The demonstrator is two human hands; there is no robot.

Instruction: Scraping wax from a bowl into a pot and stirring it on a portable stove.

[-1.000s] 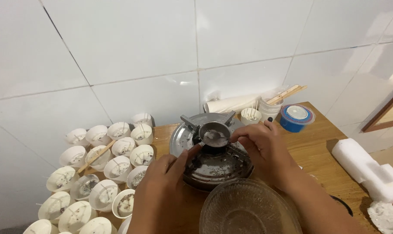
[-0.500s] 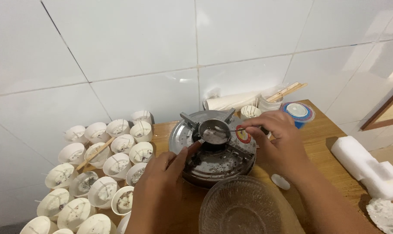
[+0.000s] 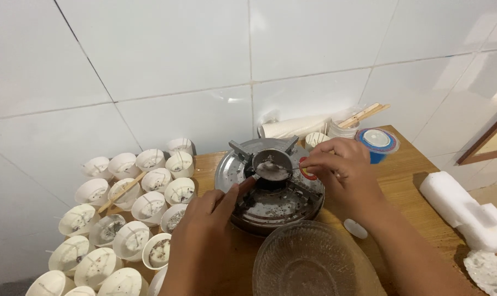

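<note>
Left hand (image 3: 204, 241) pinches handle of small metal cup (image 3: 271, 165) on round burner (image 3: 269, 189). Right hand (image 3: 341, 172) grips thin stirrer in cup. Risk: cup tips, spills onto burner.

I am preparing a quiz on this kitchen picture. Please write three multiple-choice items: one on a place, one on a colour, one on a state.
1. Where does the small metal pot stand?
A. on the round metal burner
B. inside the glass bowl
C. on the foam block

2. What colour is the lidded tub near the wall?
A. green
B. blue
C. black

3. What is in the glass bowl?
A. water
B. white cups
C. nothing, it seems

Answers: 1 A, it sits on the burner's supports, left hand on its handle. 2 B, its sides are blue. 3 C, only clear glass shows.
</note>
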